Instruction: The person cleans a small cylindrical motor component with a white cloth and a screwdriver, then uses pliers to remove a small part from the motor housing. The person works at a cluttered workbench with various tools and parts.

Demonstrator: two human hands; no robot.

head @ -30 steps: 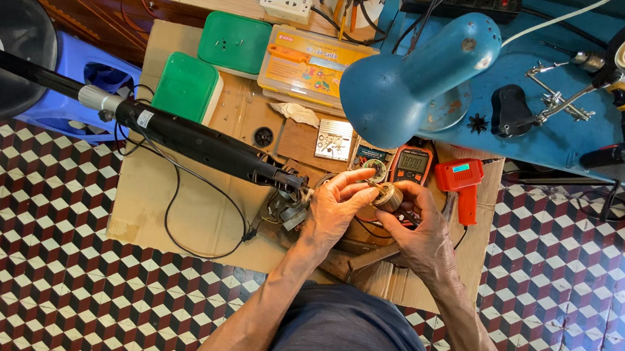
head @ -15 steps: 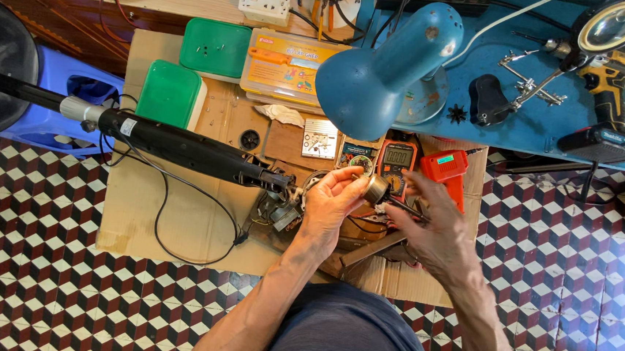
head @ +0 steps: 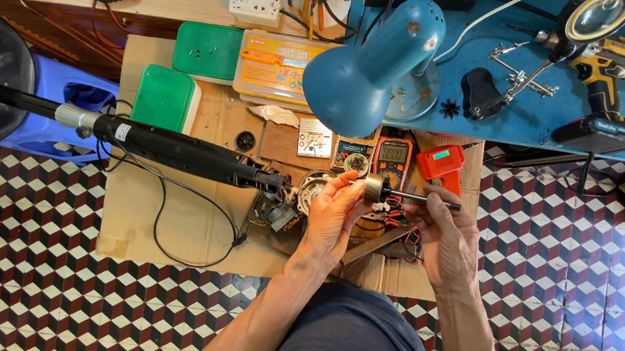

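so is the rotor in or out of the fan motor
Out. The rotor is held up between the left hand and the right hand, its shaft lying level, clear of the motor housing on the cardboard.

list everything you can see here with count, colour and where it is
motor rotor with shaft: 1, metal, held between both hands
desk lamp: 1, blue, on the blue bench
multimeter: 1, orange and black, above the hands
fan pole: 1, black, lying across the cardboard
cardboard sheet: 1, brown, on the tiled floor
plastic boxes: 2, green, upper left of the cardboard
cordless drill: 1, yellow and black, bench right
magnifier stand: 1, top right
wall socket: 1, white, top
left hand: 1, at the rotor end
right hand: 1, on the shaft
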